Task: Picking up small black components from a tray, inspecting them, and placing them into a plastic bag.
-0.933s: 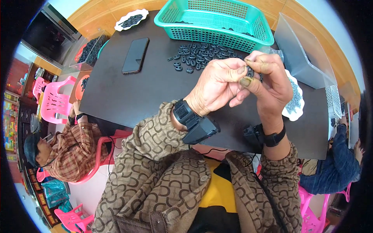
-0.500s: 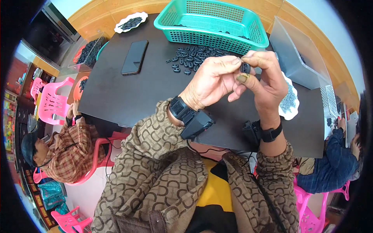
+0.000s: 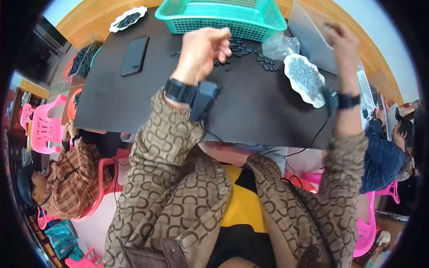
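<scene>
My left hand (image 3: pixel 206 50) is above the table by the near side of the green basket. Its fingers are curled in, with the thumb along the top; whatever may be inside them is hidden. Small black oval pieces with holes, like cord locks (image 3: pixel 243 48), lie in a loose pile just right of it. My right hand (image 3: pixel 345 47) is raised at the clear plastic bin (image 3: pixel 308 40), fingertips near its upper part. Motion smears those fingers, and no piece shows in them. Below and left of that hand, a white scalloped dish (image 3: pixel 318 102) holds many small silvery bits.
The green basket (image 3: pixel 223 27) stands at the back, with a clear plastic bag (image 3: pixel 280 46) near its right corner. A phone (image 3: pixel 135 55) lies at left, and a white dish (image 3: pixel 117 27) of black pieces is behind it. People sit at both sides.
My hands have parted from the black piece they held together. The right moved right and up to the bin; the left moved left and up. The view shifted, exposing the bag and dish.
</scene>
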Available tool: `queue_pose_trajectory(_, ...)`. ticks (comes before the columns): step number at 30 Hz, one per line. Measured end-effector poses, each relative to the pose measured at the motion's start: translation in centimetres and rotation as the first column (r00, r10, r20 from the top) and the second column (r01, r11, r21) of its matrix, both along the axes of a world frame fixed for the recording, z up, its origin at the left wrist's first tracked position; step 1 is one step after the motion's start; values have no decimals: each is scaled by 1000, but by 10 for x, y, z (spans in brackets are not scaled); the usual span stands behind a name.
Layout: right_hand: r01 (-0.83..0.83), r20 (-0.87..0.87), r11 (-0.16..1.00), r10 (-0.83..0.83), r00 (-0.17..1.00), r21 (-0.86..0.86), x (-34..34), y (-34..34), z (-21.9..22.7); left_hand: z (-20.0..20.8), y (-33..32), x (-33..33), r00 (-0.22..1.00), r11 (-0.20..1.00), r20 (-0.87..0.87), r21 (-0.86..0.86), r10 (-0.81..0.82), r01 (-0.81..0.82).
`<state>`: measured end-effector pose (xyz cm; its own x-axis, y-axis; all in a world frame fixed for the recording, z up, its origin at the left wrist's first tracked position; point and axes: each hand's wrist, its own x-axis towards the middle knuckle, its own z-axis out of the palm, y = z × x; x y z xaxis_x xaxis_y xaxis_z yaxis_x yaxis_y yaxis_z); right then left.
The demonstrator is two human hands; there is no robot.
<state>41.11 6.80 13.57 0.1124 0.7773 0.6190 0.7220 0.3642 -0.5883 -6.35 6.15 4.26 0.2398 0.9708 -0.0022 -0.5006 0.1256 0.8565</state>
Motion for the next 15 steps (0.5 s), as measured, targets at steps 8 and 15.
queue_pose_trajectory(8, 6, 441, 997, 31, 897, -83, 26, -26, -25, -8, 9, -43, 744, 916, -566, 368, 356, -158)
queue_pose_trajectory(15, 29, 380, 993, 18, 925, -118, -85, -79, -38, -72, 20, 21, 113, 840, -894, 446, 433, 310)
